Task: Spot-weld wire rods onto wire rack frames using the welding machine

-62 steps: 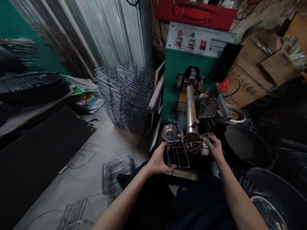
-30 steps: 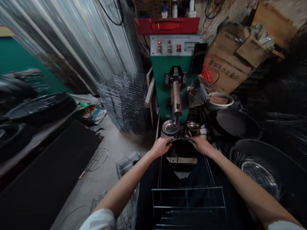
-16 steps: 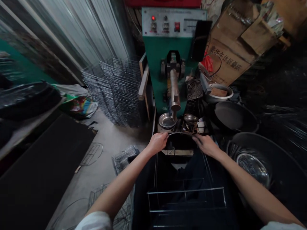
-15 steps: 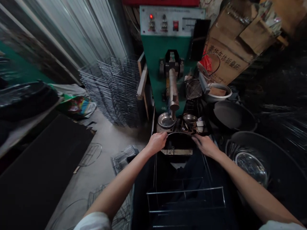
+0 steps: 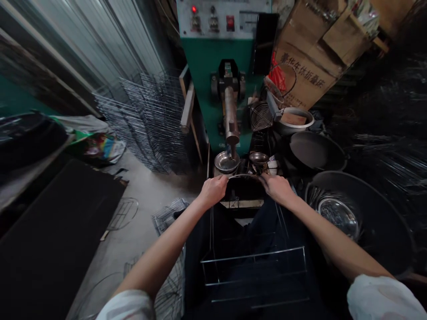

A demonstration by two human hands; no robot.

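A wire rack (image 5: 253,255) of thin shiny metal wire lies over my lap, its curved far end raised in front of the machine. My left hand (image 5: 214,190) is closed around the left side of that curved wire. On the opposite side, my right hand (image 5: 277,188) pinches the same wire, thumb and fingers together. Just beyond the hands is a green spot welder (image 5: 200,89) with a metal electrode arm (image 5: 231,115) pointing down at a small metal dish (image 5: 227,162). The rack's lower wires are hard to make out against my dark trousers.
Stacked wire racks (image 5: 150,129) stand left of the machine, and more wire pieces (image 5: 170,213) lie on the floor. To the right are a large black pan (image 5: 383,222) holding a shiny metal bowl (image 5: 338,218), another dark pan (image 5: 316,151) and a cardboard box (image 5: 300,80). A dark board (image 5: 60,231) lies left.
The camera view has tilted down and turned slightly right, so the machine sits higher and further left. Both hands keep their grip on the wire rack, which has barely moved.
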